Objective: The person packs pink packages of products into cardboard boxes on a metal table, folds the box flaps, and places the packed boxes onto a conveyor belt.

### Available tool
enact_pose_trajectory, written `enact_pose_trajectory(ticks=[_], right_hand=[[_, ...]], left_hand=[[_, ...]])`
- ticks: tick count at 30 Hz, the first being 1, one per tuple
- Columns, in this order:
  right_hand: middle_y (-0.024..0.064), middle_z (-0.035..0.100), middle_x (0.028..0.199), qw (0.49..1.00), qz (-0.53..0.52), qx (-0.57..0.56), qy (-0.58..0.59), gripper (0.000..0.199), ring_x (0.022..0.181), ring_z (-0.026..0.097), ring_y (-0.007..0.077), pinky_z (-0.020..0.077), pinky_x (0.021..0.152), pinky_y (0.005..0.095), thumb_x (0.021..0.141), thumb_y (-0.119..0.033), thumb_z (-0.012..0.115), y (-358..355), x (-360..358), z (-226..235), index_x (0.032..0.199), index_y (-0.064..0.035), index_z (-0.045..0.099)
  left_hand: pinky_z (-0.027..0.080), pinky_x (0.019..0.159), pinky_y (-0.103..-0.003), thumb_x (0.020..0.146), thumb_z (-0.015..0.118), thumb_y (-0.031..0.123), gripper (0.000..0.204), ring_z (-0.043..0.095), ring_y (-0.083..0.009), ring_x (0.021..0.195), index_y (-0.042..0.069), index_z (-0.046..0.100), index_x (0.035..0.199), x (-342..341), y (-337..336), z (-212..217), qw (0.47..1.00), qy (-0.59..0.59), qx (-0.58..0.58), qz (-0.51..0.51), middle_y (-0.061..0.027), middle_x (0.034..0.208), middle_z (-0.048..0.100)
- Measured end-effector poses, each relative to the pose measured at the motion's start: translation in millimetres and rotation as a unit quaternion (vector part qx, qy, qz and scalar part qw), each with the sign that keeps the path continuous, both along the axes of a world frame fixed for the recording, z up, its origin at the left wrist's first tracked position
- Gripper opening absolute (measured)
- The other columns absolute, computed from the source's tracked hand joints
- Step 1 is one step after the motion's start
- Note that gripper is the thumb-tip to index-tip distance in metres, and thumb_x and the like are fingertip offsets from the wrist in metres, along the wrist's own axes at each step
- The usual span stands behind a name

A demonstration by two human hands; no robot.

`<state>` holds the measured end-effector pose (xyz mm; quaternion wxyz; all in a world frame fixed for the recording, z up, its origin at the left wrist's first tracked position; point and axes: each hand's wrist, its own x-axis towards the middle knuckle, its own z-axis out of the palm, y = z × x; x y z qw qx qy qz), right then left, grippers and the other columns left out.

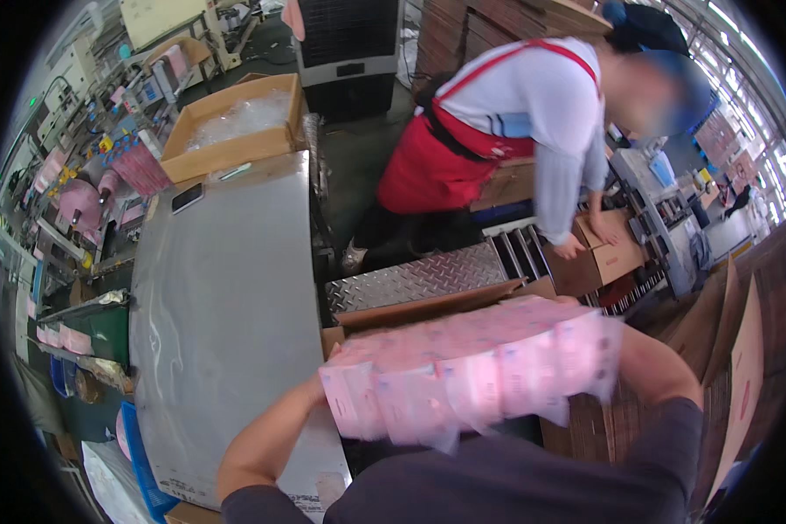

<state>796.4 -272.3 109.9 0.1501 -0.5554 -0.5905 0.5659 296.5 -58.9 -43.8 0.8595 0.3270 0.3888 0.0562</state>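
Note:
A wide block of several pink soft packs (463, 375) in clear plastic spans the space between my two hands. My left hand (317, 387) presses against its left end, fingers mostly hidden behind the packs. My right hand (568, 300) holds the block at its right end and is largely covered by it. The packs look slightly smeared by motion. Just beyond and partly under them lies an open cardboard carton, its far flap (428, 306) showing; the inside is hidden.
At left stands a metal-topped table (227, 297) with a phone (188, 198) and a wooden-coloured bin (227, 131) behind. Ahead, a co-worker in a red apron (437, 166) handles a closed carton (607, 253) on a roller conveyor (508, 253). Flattened cardboard (734, 384) stands at right.

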Motion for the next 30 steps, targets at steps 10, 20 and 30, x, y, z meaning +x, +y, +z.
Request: enact_pose_trajectory(ticks=[10, 20, 30], right_hand=[[0.0126, 0.043, 0.148, 0.923, 0.182, 0.095, -0.326, 0.071, 0.136, 0.037, 0.0387, 0.0358, 0.108, 0.0537, 0.086, -0.054, 0.061, -30, -34, -307, 0.141, -0.0117, 0.045], [0.0092, 0.002, 0.165, 0.884, 0.275, 0.031, -0.376, 0.084, 0.148, 0.0, 0.0479, 0.0106, 0.103, 0.0813, 0.085, -0.057, 0.06, -80, -91, -305, 0.155, -0.0381, 0.019], [0.0188, 0.045, 0.144, 0.964, 0.126, 0.133, -0.192, 0.056, 0.134, 0.041, 0.0406, 0.0393, 0.109, 0.0475, 0.089, -0.024, 0.058, -7, -103, -275, 0.142, -0.0109, 0.045]], left_hand=[[0.04, 0.106, -0.05, 0.074, 0.077, 0.048, 0.087, 0.044, -0.039, 0.133, 0.014, 0.041, 0.145, 76, -48, -62, 0.588, 0.23, 0.533, -0.564, -0.016, 0.153, 0.035], [0.003, 0.115, -0.066, 0.086, 0.057, 0.066, 0.096, -0.01, -0.046, 0.148, 0.025, 0.008, 0.159, 86, -122, -135, 0.555, 0.219, 0.511, -0.619, -0.0154, 0.164, -0.007], [0.04, 0.108, -0.044, 0.093, 0.059, 0.043, 0.061, 0.049, -0.0419, 0.127, 0.008, 0.048, 0.141, 21, -45, -35, 0.817, 0.168, 0.526, -0.167, -0.0218, 0.142, 0.049]])
